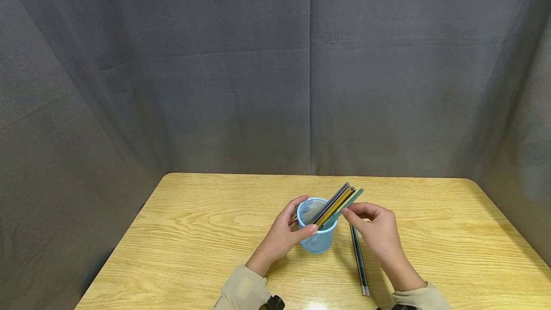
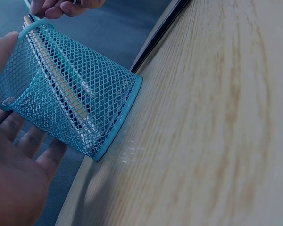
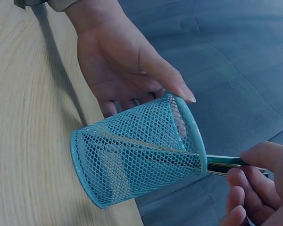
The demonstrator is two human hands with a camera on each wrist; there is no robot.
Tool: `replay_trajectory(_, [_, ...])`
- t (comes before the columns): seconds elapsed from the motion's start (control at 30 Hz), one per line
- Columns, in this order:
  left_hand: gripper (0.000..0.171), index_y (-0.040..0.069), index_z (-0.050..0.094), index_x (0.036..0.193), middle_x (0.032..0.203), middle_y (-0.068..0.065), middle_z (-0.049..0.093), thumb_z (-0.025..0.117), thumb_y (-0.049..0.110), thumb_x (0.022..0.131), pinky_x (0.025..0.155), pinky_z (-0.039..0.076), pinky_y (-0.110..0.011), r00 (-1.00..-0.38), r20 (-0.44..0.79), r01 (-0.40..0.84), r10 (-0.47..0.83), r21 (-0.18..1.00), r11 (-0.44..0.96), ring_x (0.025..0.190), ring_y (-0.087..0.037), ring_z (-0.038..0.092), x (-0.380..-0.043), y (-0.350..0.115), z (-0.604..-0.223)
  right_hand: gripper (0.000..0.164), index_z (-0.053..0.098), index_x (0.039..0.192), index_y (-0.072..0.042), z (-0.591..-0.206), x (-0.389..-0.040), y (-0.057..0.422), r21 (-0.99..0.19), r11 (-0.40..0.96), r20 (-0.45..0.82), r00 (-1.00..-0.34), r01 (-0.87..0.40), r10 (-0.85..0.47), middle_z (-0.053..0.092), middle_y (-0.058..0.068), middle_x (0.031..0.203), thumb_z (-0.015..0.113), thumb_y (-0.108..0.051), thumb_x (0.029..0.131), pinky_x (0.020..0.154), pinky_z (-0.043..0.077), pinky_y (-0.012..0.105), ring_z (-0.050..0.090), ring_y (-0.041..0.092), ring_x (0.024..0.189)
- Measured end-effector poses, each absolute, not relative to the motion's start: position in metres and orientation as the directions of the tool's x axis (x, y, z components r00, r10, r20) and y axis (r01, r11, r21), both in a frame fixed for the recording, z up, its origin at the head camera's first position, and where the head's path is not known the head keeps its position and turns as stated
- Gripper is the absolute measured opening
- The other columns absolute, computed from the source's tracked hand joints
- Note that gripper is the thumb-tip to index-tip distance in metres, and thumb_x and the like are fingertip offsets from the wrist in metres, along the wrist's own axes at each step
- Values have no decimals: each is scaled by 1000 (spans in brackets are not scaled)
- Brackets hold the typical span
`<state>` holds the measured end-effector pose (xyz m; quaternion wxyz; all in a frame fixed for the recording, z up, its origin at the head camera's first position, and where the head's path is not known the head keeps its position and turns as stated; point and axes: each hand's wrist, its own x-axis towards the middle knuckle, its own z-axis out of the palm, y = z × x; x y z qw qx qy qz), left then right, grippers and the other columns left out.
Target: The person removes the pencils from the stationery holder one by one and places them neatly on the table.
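A light-blue mesh pencil cup (image 1: 317,244) stands on the table, with several pencils (image 1: 335,204) leaning in it toward the right side of its rim. My left hand (image 1: 280,234) holds the cup from the left, thumb at the near rim and fingers round the far side. At the right rim my right hand (image 1: 380,229) pinches a green pencil (image 1: 356,196) between thumb and forefinger. That pencil's lower part is inside the cup, seen through the mesh (image 3: 141,155) in the right wrist view. The left wrist view shows the pencils slanting down inside the cup (image 2: 108,61).
On the wooden table (image 1: 193,238), dark green pencils (image 1: 359,262) lie side by side right of the cup, partly below the right hand. Grey curtains (image 1: 232,85) hang behind the table and at both sides.
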<state>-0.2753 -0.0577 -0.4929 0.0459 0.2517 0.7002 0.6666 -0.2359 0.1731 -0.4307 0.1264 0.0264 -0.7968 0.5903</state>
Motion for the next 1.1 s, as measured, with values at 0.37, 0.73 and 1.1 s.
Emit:
replay_trajectory(0.37, [68,26,36,151,141,-7,53,72,24,93,109,37,-47,-865,279,292,418,956,-34,130,-27,50,-275,-58,-493,26,75,99,0,-423,-231,176,-938,275,247,-962,-209,114,71,4,94,75,-24,90,71,51,24,62,12,87])
replay_trajectory(0.73, [68,27,37,150,140,-7,53,72,24,92,110,37,-45,-864,282,298,418,954,-28,130,-26,49,-275,-58,-492,26,74,99,1,-417,-230,181,-944,243,261,-955,-222,143,71,-2,91,77,-22,89,68,51,22,62,9,86])
replay_trajectory(1.1, [68,28,37,150,140,-7,54,72,24,92,108,39,-43,-865,279,294,417,955,-30,129,-25,51,-274,-57,-491,24,74,101,2,-410,-227,186,-942,224,289,-944,-250,159,72,3,95,77,-18,89,68,52,21,61,8,86])
